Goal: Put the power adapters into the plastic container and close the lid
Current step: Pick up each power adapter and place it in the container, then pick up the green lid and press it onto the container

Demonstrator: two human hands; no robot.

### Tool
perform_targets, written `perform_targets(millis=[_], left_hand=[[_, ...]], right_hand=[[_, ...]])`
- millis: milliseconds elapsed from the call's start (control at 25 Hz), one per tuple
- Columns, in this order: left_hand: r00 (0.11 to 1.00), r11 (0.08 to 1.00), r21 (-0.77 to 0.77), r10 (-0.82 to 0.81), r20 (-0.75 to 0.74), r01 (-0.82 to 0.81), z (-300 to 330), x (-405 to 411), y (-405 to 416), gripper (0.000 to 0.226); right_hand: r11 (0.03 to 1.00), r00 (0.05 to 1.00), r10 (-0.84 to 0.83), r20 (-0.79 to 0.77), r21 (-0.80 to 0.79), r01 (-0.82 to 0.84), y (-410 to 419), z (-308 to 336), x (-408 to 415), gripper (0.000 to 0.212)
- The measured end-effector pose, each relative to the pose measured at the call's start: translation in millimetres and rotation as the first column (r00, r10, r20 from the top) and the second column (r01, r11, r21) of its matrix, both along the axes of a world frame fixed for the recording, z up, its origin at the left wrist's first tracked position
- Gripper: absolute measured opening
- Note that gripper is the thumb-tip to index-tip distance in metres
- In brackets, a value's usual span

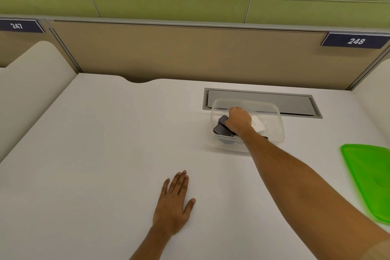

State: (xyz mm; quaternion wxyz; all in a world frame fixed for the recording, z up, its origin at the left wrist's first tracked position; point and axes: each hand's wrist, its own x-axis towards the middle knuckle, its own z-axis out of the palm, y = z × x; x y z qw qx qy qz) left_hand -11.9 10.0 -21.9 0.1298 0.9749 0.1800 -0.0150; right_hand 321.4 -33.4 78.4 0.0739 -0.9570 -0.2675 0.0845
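Note:
A clear plastic container [276, 126] stands open on the white desk, right of centre. Inside it lie dark power adapters [221, 130] and a white one [259, 125]. My right hand [239, 120] reaches into the container with its fingers curled around a dark adapter; the fingertips are hidden. The green lid [369, 177] lies flat on the desk at the far right, apart from the container. My left hand [175, 202] rests flat on the desk, palm down, fingers apart, holding nothing.
A grey cable hatch [295, 103] is set into the desk just behind the container. Beige partition panels [190, 53] with number plates 247 and 248 close off the back. White side dividers rise at left and right.

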Motion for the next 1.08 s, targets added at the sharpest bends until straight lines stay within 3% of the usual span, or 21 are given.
perform_targets(millis=[320,520,920,1080], left_hand=[[1.000,1.000,0.007,0.007,0.000,-0.007,1.6,0.9,0.5,0.067],[1.000,1.000,-0.003,0.002,0.028,-0.002,3.2,0.6,-0.1,0.070],[1.000,1.000,0.022,-0.012,0.018,0.011,4.2,1.2,-2.2,0.082],[1.000,0.999,0.039,-0.023,0.013,0.022,3.7,0.7,-3.2,0.085]], right_hand=[[0.969,0.985,-0.117,0.128,0.232,0.085,-44.1,28.3,15.6,0.023],[0.924,0.930,-0.295,0.219,0.311,0.220,-114.8,38.1,24.2,0.018],[0.756,0.757,-0.651,0.057,0.139,0.639,-289.5,6.5,-4.2,0.020],[0.675,0.664,-0.736,0.128,0.063,0.735,-341.1,-12.7,-31.8,0.026]])
